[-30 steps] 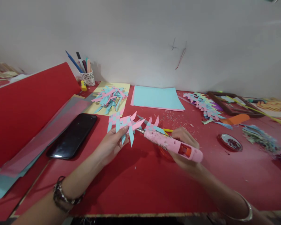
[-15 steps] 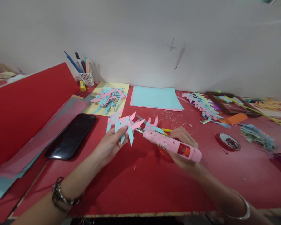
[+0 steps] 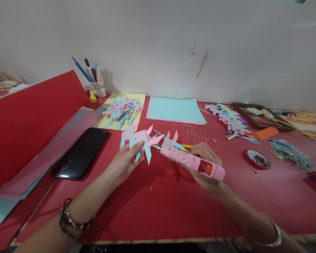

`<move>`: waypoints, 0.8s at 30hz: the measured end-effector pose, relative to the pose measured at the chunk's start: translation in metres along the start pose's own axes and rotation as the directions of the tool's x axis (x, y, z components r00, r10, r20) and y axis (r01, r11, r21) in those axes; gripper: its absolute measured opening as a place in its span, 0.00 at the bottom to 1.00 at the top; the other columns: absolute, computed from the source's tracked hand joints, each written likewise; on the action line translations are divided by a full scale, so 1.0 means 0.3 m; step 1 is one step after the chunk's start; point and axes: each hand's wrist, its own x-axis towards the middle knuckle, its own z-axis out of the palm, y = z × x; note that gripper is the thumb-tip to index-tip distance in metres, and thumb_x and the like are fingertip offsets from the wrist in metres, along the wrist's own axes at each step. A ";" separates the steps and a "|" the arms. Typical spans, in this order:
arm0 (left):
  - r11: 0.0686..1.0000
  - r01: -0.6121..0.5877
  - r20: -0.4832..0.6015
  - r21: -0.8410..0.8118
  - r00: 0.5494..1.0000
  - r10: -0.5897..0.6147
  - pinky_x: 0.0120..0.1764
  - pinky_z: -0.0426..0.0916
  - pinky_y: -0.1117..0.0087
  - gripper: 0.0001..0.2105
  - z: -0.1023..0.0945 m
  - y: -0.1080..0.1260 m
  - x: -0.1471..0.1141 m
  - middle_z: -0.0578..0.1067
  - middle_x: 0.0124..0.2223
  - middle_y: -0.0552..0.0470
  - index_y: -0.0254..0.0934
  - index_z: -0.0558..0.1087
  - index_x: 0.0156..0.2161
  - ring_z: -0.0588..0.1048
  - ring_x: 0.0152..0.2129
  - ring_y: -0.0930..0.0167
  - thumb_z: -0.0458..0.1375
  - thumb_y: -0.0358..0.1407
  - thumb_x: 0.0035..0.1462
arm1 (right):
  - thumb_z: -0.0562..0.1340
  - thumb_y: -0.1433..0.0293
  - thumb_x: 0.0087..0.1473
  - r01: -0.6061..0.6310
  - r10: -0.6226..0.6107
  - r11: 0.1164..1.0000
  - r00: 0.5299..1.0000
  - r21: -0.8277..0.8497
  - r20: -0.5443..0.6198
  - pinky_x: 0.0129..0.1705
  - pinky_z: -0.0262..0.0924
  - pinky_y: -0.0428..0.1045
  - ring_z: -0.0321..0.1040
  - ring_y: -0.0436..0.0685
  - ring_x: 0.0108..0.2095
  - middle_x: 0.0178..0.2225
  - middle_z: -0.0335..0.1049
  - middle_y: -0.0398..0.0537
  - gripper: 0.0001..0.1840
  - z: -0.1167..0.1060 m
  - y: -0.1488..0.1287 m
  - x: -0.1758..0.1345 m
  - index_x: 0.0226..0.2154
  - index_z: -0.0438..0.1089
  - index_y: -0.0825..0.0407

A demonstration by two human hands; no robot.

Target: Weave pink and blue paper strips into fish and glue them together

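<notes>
Between the thumb and fingers of my left hand is a woven paper fish of pink and light blue strips. Its pointed strip ends face right. My right hand grips a pink hot glue gun, its metal nozzle at the fish's tail ends; whether it touches them I cannot tell. Just behind the nozzle lies another pink and blue woven piece, partly covered by the gun. A grey blade-like tip and a yellow stick show near it.
A black phone lies left of my left hand. Behind are a strip pile, blue paper sheets and a pen cup. To the right are a woven chain, an orange paddle and a round dish.
The glue gun has shifted very slightly left with my right hand. The fish's tail strips have moved a little to the right. Both hands keep their hold.
</notes>
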 end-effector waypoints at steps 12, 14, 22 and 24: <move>0.999 -0.028 0.011 -0.043 1.000 0.028 0.22 0.61 0.80 0.12 -0.002 -0.002 0.003 0.61 0.14 0.62 0.35 0.66 0.15 0.58 0.11 0.83 0.65 0.36 0.37 | 0.57 0.78 0.46 0.009 -0.009 1.000 1.000 -0.017 0.006 0.21 0.50 0.44 0.54 0.46 0.21 0.22 0.55 0.38 0.11 -0.005 -0.006 0.006 0.23 0.54 0.50; 0.998 -0.037 0.026 -0.048 0.999 0.038 0.21 0.60 0.80 0.13 -0.002 -0.002 0.004 0.61 0.13 0.62 0.34 0.66 0.15 0.58 0.11 0.83 0.66 0.36 0.36 | 0.57 0.79 0.46 0.008 -0.008 1.000 1.000 -0.021 -0.001 0.20 0.50 0.43 0.54 0.46 0.21 0.21 0.55 0.38 0.11 -0.006 -0.010 0.009 0.23 0.54 0.50; 0.997 -0.027 -0.040 -0.076 0.999 0.025 0.19 0.59 0.80 0.11 0.003 -0.001 0.000 0.62 0.14 0.62 0.34 0.67 0.16 0.58 0.11 0.83 0.66 0.34 0.37 | 0.57 0.77 0.48 0.002 -0.002 1.000 1.000 -0.003 0.000 0.19 0.48 0.44 0.53 0.46 0.21 0.22 0.54 0.38 0.11 -0.010 -0.014 0.012 0.23 0.53 0.49; 0.995 -0.027 -0.055 -0.096 0.998 0.021 0.19 0.59 0.80 0.11 0.003 0.000 0.000 0.62 0.14 0.61 0.35 0.67 0.17 0.59 0.12 0.83 0.65 0.33 0.38 | 0.57 0.77 0.48 -0.001 0.001 1.000 1.000 -0.004 0.001 0.19 0.48 0.44 0.54 0.46 0.21 0.22 0.54 0.39 0.11 -0.011 -0.014 0.011 0.24 0.53 0.49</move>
